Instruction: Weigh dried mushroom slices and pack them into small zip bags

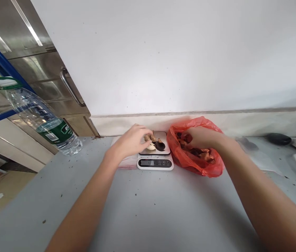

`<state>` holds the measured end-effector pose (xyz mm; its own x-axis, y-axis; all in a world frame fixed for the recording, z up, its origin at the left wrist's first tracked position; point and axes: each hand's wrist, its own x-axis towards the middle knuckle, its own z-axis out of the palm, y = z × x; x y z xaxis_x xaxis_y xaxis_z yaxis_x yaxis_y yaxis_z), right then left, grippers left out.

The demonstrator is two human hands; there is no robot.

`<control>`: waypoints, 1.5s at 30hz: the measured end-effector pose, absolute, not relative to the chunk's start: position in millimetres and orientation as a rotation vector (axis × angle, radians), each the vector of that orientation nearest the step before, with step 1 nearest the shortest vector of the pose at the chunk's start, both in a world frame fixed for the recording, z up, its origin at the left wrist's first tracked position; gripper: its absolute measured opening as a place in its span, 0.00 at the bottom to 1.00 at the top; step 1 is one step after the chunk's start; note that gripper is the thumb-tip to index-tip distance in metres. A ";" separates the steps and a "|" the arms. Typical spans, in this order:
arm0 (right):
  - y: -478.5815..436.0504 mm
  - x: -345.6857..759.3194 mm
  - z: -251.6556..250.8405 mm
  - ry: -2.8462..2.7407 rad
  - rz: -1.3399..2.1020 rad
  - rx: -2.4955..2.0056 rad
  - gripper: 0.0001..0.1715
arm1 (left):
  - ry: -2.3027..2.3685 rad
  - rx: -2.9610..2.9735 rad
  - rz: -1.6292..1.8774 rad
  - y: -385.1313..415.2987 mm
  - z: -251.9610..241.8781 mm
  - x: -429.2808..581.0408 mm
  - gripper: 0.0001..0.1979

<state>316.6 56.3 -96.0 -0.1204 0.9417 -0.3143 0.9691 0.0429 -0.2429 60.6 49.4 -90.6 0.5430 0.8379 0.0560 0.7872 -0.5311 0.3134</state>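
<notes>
The dried pieces (155, 142) lie heaped on the platform of the small kitchen scale (155, 156), near the tabletop's (148, 206) back edge; its display is lit. The left hand (132, 140) pinches one brown piece over the heap, so weighing looks underway. The right hand (201, 137) reaches into the red bag (197, 157) just beside; whether its grip is clenched I cannot tell. Setting the piece down calls for a gentle release. A water bottle (45, 120) lies well apart.
</notes>
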 end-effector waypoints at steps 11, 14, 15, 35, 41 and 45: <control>58.5 315.8 -92.5 2.273 -0.574 2.141 0.16 | 1.083 2.713 0.300 49.8 -115.5 95.7 0.10; 58.6 312.2 -93.5 2.302 -0.453 2.221 0.13 | 1.084 2.725 0.301 49.8 -115.0 98.7 0.09; 58.3 310.7 -94.7 2.322 -0.425 2.221 0.12 | 1.091 2.731 0.296 49.6 -114.8 99.5 0.08; 58.0 339.8 -74.7 2.242 -0.476 2.333 0.16 | 0.890 2.970 0.842 43.7 -132.3 139.7 0.14; 62.0 338.1 -86.6 2.244 -0.721 2.187 0.14 | 0.939 2.757 0.906 47.2 -119.4 117.0 0.09; 65.8 335.8 -95.9 2.227 -0.635 2.222 0.21 | 1.012 2.633 0.788 46.2 -103.7 101.1 0.10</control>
